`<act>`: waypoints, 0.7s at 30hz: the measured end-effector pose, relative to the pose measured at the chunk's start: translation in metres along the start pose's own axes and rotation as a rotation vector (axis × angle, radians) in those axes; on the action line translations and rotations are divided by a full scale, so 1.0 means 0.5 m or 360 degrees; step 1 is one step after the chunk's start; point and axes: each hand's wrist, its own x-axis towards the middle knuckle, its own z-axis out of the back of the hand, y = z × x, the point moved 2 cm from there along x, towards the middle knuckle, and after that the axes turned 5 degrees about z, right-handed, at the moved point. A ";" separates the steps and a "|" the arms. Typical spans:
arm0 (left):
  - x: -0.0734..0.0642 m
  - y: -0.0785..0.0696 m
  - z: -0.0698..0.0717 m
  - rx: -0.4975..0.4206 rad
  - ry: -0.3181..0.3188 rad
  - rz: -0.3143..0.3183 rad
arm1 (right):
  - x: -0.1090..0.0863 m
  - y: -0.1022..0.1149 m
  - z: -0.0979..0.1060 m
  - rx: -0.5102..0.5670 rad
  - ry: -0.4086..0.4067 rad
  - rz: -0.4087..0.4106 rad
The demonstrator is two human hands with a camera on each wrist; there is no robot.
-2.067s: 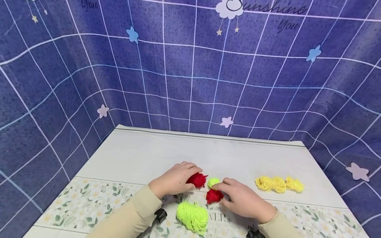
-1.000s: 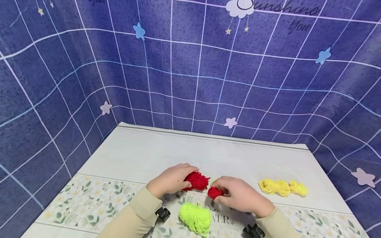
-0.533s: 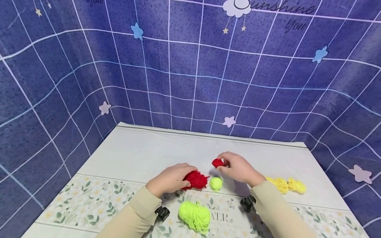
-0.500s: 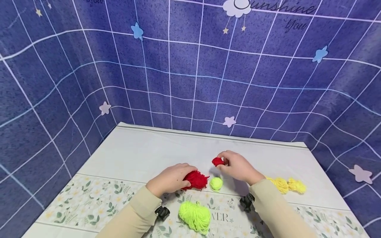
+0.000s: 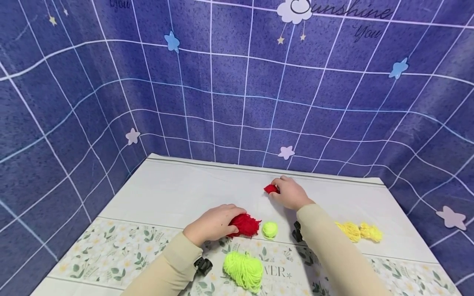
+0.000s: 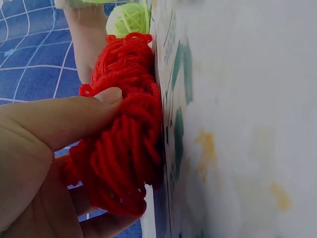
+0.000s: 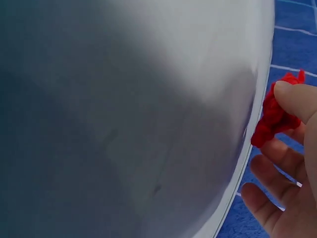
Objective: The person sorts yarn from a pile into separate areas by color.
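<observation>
My left hand (image 5: pixel 214 224) grips a red yarn skein (image 5: pixel 246 225) on the table, thumb on top and fingers curled beneath, as the left wrist view (image 6: pixel 133 148) shows its looped strands. Farther back, my right hand (image 5: pixel 290 194) pinches a smaller red yarn bundle (image 7: pixel 277 109) between thumb and fingertips. A small lime-green yarn ball (image 5: pixel 270 230) lies just right of the left hand's skein. In front of both hands rests a larger lime-green yarn skein (image 5: pixel 243 271).
Yellow yarn bundles (image 5: pixel 361 232) lie at the right, partly behind my right sleeve. The table (image 5: pixel 177 185) has a white back section and a floral front band. A blue gridded curtain (image 5: pixel 222 102) hangs behind and beside it.
My right hand has lifted the small red yarn bundle from beside the green ball and carried it toward the back of the table. The left hand has stayed on its skein.
</observation>
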 end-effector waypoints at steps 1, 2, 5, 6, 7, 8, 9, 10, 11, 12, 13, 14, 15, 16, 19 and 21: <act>0.000 0.000 0.001 -0.0005 0.0001 0.0003 | 0.002 0.000 0.000 -0.0018 0.0004 -0.0008; 0.000 0.000 0.002 -0.0008 0.0002 0.0006 | 0.005 -0.001 0.000 -0.0033 0.0010 -0.0017; 0.001 0.001 0.003 -0.0004 0.0002 0.0013 | 0.012 0.004 -0.004 -0.0067 0.0030 -0.0024; 0.001 0.002 0.003 0.0001 0.0003 0.0014 | 0.014 0.006 -0.007 -0.0078 0.0040 -0.0028; 0.001 0.003 0.002 0.0008 0.0001 0.0010 | 0.015 0.009 -0.010 -0.0091 0.0047 -0.0030; 0.002 0.004 0.001 0.0016 -0.0002 0.0010 | 0.016 0.012 -0.014 -0.0111 0.0056 -0.0028; 0.002 0.006 0.000 0.0028 -0.0009 0.0008 | 0.018 0.014 -0.017 -0.0127 0.0062 -0.0024; 0.002 0.007 -0.001 0.0037 -0.0017 0.0009 | 0.018 0.015 -0.020 -0.0139 0.0067 -0.0028; 0.003 0.008 -0.001 0.0048 -0.0031 0.0007 | 0.019 0.016 -0.021 -0.0147 0.0067 -0.0027; 0.005 0.009 -0.002 0.0057 -0.0047 0.0010 | 0.018 0.017 -0.022 -0.0156 0.0065 -0.0026; 0.007 0.010 -0.001 0.0069 -0.0069 0.0012 | 0.018 0.015 -0.022 -0.0164 0.0067 -0.0025; 0.011 0.010 0.000 0.0076 -0.0089 0.0019 | 0.017 0.014 -0.022 -0.0165 0.0072 -0.0025; 0.015 0.012 0.001 0.0082 -0.0115 0.0024 | 0.016 0.012 -0.020 -0.0159 0.0078 -0.0028; 0.021 0.014 0.002 0.0081 -0.0137 0.0034 | 0.014 0.010 -0.021 -0.0145 0.0085 -0.0034; 0.045 0.023 0.013 0.0028 -0.0203 0.0085 | 0.007 0.003 -0.022 -0.0106 0.0091 -0.0052; 0.067 0.032 0.022 -0.0018 -0.0247 0.0133 | 0.004 0.001 -0.021 -0.0083 0.0084 -0.0060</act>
